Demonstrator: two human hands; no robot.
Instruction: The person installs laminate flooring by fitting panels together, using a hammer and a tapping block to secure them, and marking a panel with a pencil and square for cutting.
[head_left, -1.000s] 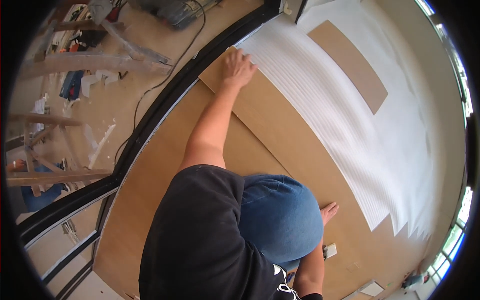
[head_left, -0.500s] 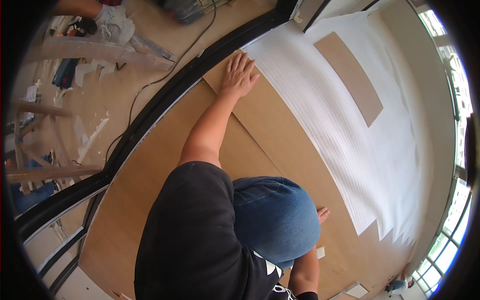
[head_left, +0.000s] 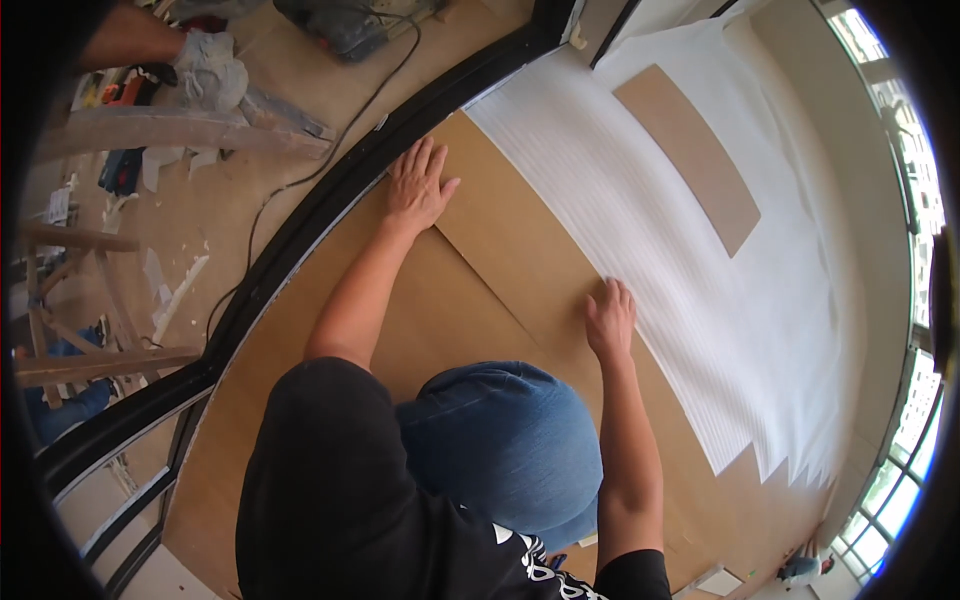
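At left, the black frame point(head_left: 495, 65) runs beside the lower brown board point(head_left: 270, 350), probably bounding it. The left hand point(head_left: 415, 187) lies flat, fingers slightly spread, grasping nothing, near the frame end of the seam point(head_left: 480, 276), likely pressing. The upper brown board point(head_left: 510, 195) lies between seam and white underlay point(head_left: 625, 210). The right hand point(head_left: 610, 320), partly open, rests by its far edge, apparently steadying; any grip is unclear. Rightmost, 1 loose brown piece point(head_left: 690, 155) perhaps weighs the underlay down

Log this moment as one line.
left hand: palm down, on brown board, near black frame | right hand: on same board, at edge beside white ribbed sheet
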